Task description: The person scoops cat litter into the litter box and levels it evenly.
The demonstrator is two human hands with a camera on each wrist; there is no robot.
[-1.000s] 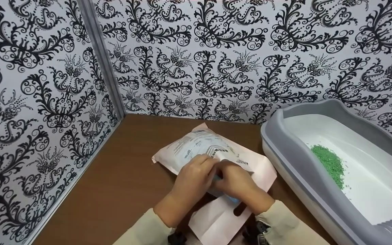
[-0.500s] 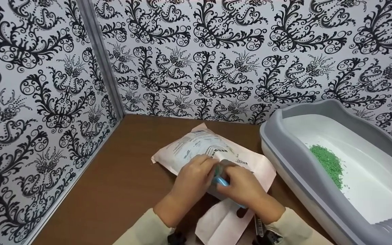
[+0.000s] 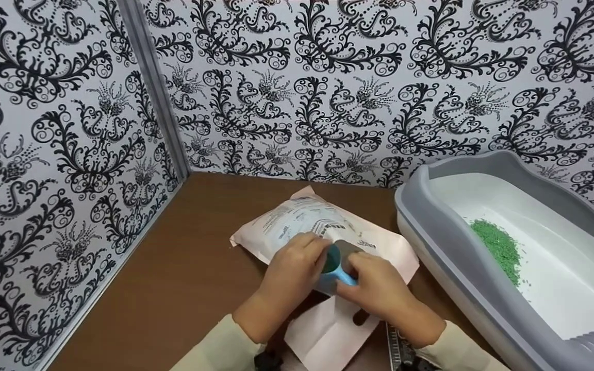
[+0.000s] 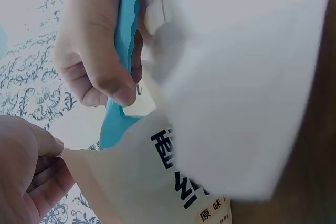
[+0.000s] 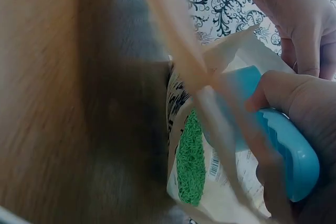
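Note:
A pale pink bag point(image 3: 261, 234) with black print lies on the brown table, its mouth gaping toward the person. Green pellets point(image 5: 190, 161) fill part of its inside in the right wrist view. My left hand point(image 3: 297, 263) pinches the bag's edge between thumb and fingers, as the left wrist view shows. A blue scoop point(image 3: 344, 277) sits at the bag's mouth, and my right hand point(image 3: 379, 286) grips its wavy-edged handle point(image 4: 126, 30). Dark green shows inside the scoop's cup, partly covered by the left hand in the head view.
To the right stands a grey-rimmed white litter box point(image 3: 433, 221) with a small heap of green pellets point(image 3: 498, 250) on its floor. The bag's flap with a handle hole point(image 3: 328, 330) hangs toward the person. Patterned wall panels point(image 3: 297, 103) close off the back and left.
The right hand has shifted slightly right and toward the person, and the blue scoop has risen into sight at the bag's mouth. The left hand has stayed on the bag's edge.

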